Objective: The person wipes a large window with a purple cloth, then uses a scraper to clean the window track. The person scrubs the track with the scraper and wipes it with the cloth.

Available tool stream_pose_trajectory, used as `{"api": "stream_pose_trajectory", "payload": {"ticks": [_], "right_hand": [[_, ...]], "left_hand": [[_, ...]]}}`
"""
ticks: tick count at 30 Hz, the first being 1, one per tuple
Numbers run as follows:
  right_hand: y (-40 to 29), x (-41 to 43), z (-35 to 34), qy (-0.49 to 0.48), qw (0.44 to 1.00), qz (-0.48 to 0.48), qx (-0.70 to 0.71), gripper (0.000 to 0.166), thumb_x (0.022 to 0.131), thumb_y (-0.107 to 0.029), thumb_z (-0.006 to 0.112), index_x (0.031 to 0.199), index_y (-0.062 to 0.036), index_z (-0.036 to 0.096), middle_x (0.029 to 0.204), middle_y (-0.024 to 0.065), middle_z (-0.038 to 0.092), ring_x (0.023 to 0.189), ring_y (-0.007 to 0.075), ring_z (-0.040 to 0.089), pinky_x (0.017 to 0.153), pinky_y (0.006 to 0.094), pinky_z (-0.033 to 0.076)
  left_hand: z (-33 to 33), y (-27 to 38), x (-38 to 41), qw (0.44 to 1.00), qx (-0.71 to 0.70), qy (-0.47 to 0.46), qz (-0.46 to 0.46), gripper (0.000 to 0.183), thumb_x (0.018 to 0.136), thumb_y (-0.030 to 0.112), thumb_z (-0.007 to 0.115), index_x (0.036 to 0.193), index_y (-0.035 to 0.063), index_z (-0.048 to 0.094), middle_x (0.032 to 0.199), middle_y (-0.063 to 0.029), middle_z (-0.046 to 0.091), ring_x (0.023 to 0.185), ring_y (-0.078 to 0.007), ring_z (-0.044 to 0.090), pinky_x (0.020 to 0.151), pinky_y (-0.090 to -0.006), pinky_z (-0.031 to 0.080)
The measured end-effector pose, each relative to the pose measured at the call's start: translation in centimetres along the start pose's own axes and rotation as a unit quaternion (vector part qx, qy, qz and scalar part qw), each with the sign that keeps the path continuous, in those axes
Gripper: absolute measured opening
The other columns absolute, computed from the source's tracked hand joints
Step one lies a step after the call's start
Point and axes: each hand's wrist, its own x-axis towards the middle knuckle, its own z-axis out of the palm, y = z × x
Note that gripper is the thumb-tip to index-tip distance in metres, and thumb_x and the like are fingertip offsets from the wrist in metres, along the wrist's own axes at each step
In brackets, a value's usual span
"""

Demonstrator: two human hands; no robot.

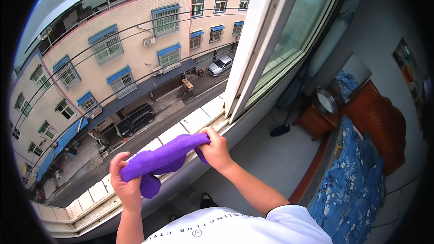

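Observation:
A purple cloth, bunched lengthwise, stretches between my two hands above the sill of an open window. My left hand grips its left end, with the thumb beneath and the fingers curled behind. At the other end, my right hand pinches the cloth between thumb and fingers. Loose folds hang down from it near both hands. Under the cloth runs the white window track, with dirt in its grooves. Pale tiles line the outer ledge.
To the right stands a sliding window sash with frosted-looking glass. Inside the room are a broom, a wooden bedside cabinet bearing a metal basin, and a bed with blue bedding. Outside, the street lies far below.

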Motion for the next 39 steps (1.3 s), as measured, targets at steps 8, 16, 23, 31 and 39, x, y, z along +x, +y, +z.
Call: {"api": "stream_pose_trajectory", "payload": {"ticks": [8,16,23,31,39], "right_hand": [[-0.9,-0.6,0.5,-0.119,0.971,0.062,0.200,0.026,0.079,0.004,0.049,0.103,-0.0016,0.056,0.087,0.0065,0.062,0.082,0.0111,0.058,0.074,0.0261,0.048],[-1.4,-0.6,2.4,-0.145,0.978,-0.033,0.149,0.025,0.077,-0.001,0.049,0.102,-0.0016,0.055,0.093,0.0164,0.061,0.087,0.0291,0.061,0.078,0.0340,0.048],[-0.6,-0.9,-0.7,-0.044,0.996,-0.056,0.045,0.022,0.079,-0.008,0.057,0.098,-0.0007,0.052,0.092,0.0138,0.055,0.082,0.0276,0.057,0.075,0.0355,0.047],[7.1,-2.5,-9.1,-0.021,0.991,0.073,0.113,0.008,0.084,-0.005,0.057,0.089,0.0011,0.057,0.082,0.0070,0.060,0.074,0.0123,0.058,0.068,0.0263,0.048],[16.3,-3.2,-24.1,0.010,0.977,0.185,0.108,0.010,0.086,-0.008,0.055,0.090,-0.0002,0.060,0.080,0.0048,0.062,0.072,0.0108,0.059,0.066,0.0259,0.050]], "left_hand": [[4.9,-2.7,1.1,0.969,0.186,-0.122,0.110,0.046,0.063,-0.007,0.053,0.107,0.0025,0.062,0.126,-0.0146,0.044,0.110,-0.0276,0.047,0.095,-0.0348,0.039],[5.5,-4.2,2.4,0.951,0.133,-0.279,0.015,0.059,0.061,-0.005,0.057,0.119,0.0011,0.054,0.107,-0.0137,0.059,0.097,-0.0259,0.058,0.087,-0.0322,0.044],[6.2,-5.9,4.6,0.980,-0.143,-0.064,-0.125,0.022,0.083,-0.003,0.052,0.103,0.0001,0.058,0.094,-0.0038,0.059,0.084,-0.0105,0.056,0.077,-0.0222,0.045],[16.1,-6.5,5.6,0.946,0.149,-0.210,0.197,0.040,0.068,-0.009,0.053,0.106,-0.0029,0.060,0.106,-0.0156,0.060,0.102,-0.0294,0.056,0.092,-0.0347,0.040],[23.9,-8.4,3.2,0.894,0.364,-0.218,0.147,0.040,0.071,0.006,0.054,0.109,-0.0023,0.059,0.100,-0.0190,0.063,0.094,-0.0354,0.058,0.088,-0.0401,0.042]]}}
